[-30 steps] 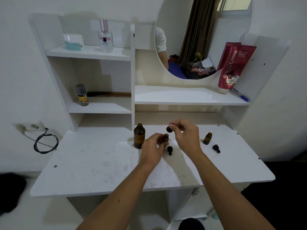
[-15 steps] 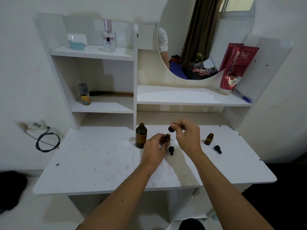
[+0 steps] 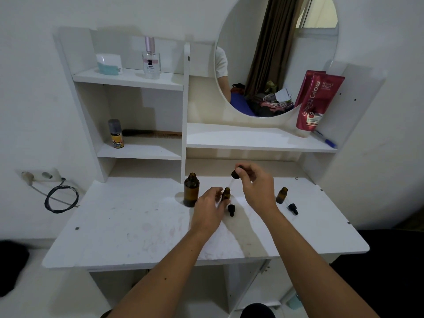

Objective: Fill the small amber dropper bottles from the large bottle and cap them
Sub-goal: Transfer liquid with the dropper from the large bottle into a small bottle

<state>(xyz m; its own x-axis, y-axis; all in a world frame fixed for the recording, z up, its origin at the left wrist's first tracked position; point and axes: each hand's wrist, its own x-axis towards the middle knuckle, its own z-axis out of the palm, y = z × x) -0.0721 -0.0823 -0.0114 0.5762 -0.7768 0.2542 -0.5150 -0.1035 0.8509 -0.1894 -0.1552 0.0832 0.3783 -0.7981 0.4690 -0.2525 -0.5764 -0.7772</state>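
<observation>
- While the left hand (image 3: 210, 206) grips one small amber bottle (image 3: 226, 194), a second small bottle (image 3: 281, 195) stands uncapped at right.
- One large bottle (image 3: 191, 189) stands left.
- Right hand (image 3: 257, 187) pinches one dropper cap (image 3: 236, 173); two loose caps (image 3: 231, 210) lie on the table (image 3: 137, 226).

We see both of our forearms bare from the lower edge of the view up to the wrists, with no sleeve, watch, bracelet or ring showing on either. Our left hand (image 3: 210, 208) and our right hand (image 3: 258, 188) are ungloved. A few small dark moles dot the left forearm, one near its middle. In the round mirror (image 3: 275, 42) a strip of our upper body shows at the left rim, wearing a short white sleeve over a bare arm.
</observation>
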